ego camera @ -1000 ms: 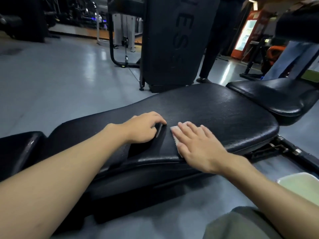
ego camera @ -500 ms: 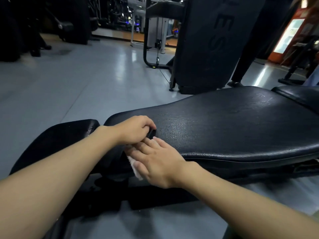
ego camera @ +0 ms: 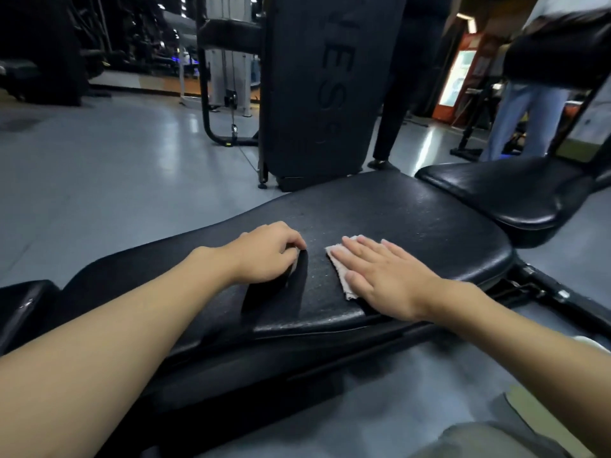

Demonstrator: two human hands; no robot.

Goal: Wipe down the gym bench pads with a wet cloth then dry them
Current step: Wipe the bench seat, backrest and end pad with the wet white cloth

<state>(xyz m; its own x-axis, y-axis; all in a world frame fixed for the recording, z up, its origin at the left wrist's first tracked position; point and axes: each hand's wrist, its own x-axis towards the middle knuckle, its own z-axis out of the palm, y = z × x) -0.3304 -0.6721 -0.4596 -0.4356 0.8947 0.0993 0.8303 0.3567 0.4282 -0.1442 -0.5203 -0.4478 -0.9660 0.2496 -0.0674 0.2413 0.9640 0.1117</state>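
Note:
A long black bench pad (ego camera: 396,226) lies across the view, its surface speckled with moisture. My right hand (ego camera: 386,276) lies flat with straight fingers on a small white cloth (ego camera: 340,269), pressing it onto the pad near the front edge. My left hand (ego camera: 267,252) rests just left of it, fingers curled over the lip of a dark slot or fold in the pad; what it grips is hard to make out. A second black seat pad (ego camera: 515,190) sits to the right, and a smaller pad (ego camera: 23,309) at the far left.
A tall black machine upright (ego camera: 324,87) stands right behind the bench. Two people's legs (ego camera: 515,120) stand at the back right. The bench's metal frame (ego camera: 555,299) juts out lower right. Grey floor (ego camera: 99,166) opens to the left. A pale object (ego camera: 588,342) peeks in at the right edge.
My right hand with the cloth has come from the pad's left front edge up onto the top and slid right. My left hand has stayed at the slot.

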